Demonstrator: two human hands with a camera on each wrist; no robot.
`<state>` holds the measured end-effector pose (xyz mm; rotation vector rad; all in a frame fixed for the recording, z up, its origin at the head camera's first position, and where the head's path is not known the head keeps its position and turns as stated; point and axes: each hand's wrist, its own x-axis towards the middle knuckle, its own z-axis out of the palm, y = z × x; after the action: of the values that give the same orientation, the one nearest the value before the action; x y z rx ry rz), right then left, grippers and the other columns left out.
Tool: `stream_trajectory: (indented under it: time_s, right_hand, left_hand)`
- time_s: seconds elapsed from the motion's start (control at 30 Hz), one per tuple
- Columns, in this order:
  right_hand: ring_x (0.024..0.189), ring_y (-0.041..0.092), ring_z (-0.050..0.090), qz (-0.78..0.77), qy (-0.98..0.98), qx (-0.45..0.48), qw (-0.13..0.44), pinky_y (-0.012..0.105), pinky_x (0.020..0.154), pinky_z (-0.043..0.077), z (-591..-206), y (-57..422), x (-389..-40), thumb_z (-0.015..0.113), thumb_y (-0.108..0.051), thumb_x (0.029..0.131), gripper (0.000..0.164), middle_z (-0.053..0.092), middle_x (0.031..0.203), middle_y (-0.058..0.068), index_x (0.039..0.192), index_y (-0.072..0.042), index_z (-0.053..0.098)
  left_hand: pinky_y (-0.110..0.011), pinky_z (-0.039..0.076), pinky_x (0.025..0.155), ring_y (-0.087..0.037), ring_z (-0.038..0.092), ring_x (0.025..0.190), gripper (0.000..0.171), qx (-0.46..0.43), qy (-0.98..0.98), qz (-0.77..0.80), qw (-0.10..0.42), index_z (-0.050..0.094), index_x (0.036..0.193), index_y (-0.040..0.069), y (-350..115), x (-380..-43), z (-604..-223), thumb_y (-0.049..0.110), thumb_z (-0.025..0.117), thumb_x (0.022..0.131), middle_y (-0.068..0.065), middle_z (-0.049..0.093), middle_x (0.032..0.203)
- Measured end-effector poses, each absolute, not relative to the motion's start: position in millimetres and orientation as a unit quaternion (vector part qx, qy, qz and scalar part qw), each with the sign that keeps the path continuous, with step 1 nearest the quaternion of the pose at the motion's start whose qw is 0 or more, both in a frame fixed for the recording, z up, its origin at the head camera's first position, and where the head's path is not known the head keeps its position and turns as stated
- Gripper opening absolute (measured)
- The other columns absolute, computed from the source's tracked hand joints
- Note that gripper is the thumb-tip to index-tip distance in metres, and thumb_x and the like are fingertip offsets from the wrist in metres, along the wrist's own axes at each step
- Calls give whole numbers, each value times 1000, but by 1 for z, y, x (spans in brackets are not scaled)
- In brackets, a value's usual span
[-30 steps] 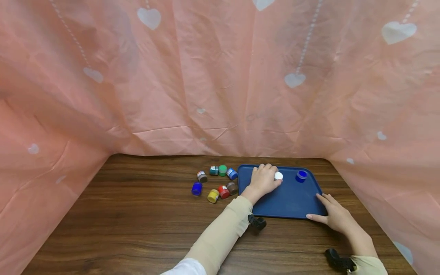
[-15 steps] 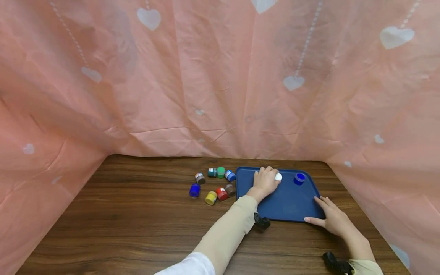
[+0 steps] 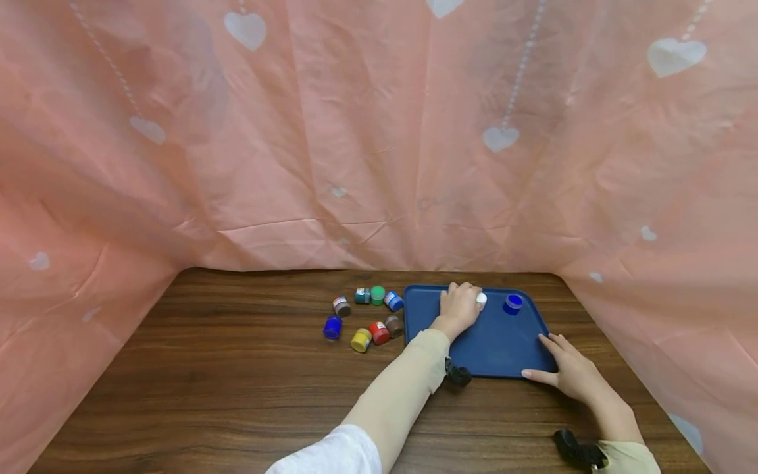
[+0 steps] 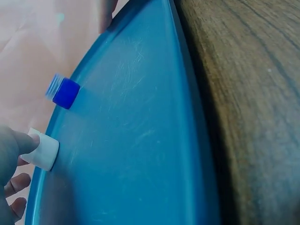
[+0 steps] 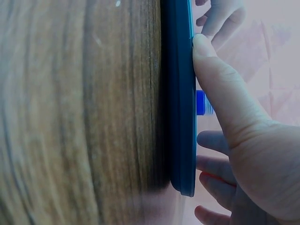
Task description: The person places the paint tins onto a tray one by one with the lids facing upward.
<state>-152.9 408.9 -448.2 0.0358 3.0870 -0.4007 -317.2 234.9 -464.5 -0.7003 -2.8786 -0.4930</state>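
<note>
My left hand (image 3: 460, 306) holds a small white paint jar (image 4: 43, 151) at the far side of the blue tray (image 3: 497, 349). In the left wrist view the thumb lies against the jar's side, and its base meets the tray. To its right stands a blue paint jar (image 3: 512, 303) with a clear lid, apart from both hands. My right hand (image 3: 571, 372) rests at the tray's near right corner, the thumb on the front rim and the fingers spread along the right side. In the right wrist view the blue jar shows behind the thumb.
Left of the tray, several paint jars lie or stand on the wooden table (image 3: 237, 395): a yellow jar (image 3: 360, 340), a red jar (image 3: 379, 333), a blue jar (image 3: 333, 327), a green jar (image 3: 378, 295) and others. A pink curtain (image 3: 355, 131) encloses the table's back and sides.
The left hand and white jar have shifted slightly right on the tray, closer to the blue jar. The right hand keeps its place at the corner. The head view has shifted a little.
</note>
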Motion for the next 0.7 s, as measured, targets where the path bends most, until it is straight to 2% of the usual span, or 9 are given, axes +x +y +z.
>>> stream_trajectory:
  time_s: [0.27, 0.7]
  right_hand:
    - [128, 63, 32, -128, 992, 10, 8, 72, 96, 33, -448, 409, -152, 71, -59, 78, 100, 32, 142, 44, 141, 12, 39]
    - [128, 63, 32, -128, 992, 12, 14, 72, 96, 33, -447, 408, -153, 70, -60, 79, 100, 31, 142, 44, 141, 12, 39]
  left_hand:
    - [-34, 45, 90, -12, 54, 108, 35, -226, -958, -166, 62, 61, 129, 40, 238, -319, -464, 44, 59, 95, 15, 63, 125]
    - [-34, 44, 91, -14, 52, 115, 48, -230, -956, -178, 49, 52, 138, 37, 228, -315, -464, 48, 61, 93, 14, 58, 134]
